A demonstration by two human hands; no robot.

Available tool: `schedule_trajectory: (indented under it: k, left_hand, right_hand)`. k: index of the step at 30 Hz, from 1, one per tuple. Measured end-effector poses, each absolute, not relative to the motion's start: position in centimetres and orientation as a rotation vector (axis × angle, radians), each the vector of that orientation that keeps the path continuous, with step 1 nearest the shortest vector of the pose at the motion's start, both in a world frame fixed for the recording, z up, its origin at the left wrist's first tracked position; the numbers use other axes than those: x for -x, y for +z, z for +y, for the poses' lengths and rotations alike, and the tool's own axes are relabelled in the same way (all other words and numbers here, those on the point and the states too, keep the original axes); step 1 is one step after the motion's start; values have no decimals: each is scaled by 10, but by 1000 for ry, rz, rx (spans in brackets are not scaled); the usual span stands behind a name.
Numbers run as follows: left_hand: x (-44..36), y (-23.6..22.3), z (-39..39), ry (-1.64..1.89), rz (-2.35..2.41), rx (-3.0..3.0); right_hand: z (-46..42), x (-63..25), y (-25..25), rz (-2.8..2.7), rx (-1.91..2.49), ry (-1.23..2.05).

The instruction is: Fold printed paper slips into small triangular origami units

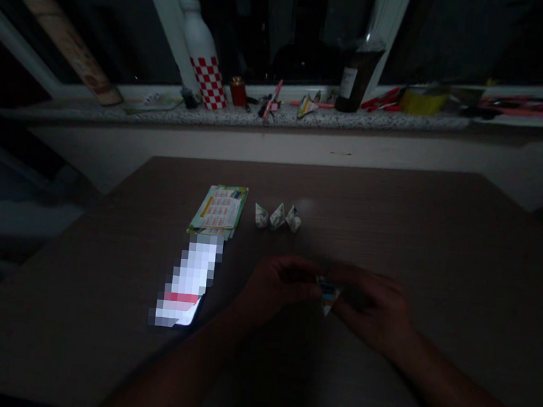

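Observation:
Between my two hands is a small folded piece of printed paper [328, 295], narrowing to a point at its lower end. My left hand [283, 286] pinches its left edge between thumb and fingers. From the other side, my right hand [372, 305] grips the right edge, its fingertips partly hidden in shadow. Farther back on the table stand three small folded paper pieces [277, 217] in a row, pointed at the top. To their left lies a stack of printed paper sheets [217, 211] with green borders.
A lit phone [191, 282] lies on the brown table [418, 224], left of my hands. Behind the table, a speckled windowsill [260, 120] holds a red-and-white checkered bottle [210, 73], a dark bag [355, 80], a yellow container [423, 101] and several pens. The room is dim.

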State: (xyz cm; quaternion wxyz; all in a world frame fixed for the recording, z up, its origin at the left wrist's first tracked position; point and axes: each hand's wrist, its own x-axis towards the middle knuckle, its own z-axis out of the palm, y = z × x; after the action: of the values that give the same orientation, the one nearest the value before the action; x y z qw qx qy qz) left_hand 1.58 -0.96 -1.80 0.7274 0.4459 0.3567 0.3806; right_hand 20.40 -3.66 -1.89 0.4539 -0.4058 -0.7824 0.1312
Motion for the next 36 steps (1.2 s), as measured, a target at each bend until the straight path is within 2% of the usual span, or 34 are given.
schedule_trajectory:
  k: [19,36]
  left_hand:
    - [-14,-9,-11,728,842,-1039]
    - [-11,-17,-10,541,920,-1219]
  right_hand:
    - [-34,-197,-15,-1637,1075,909]
    - [-36,-196,-18,-1601,1130,1142]
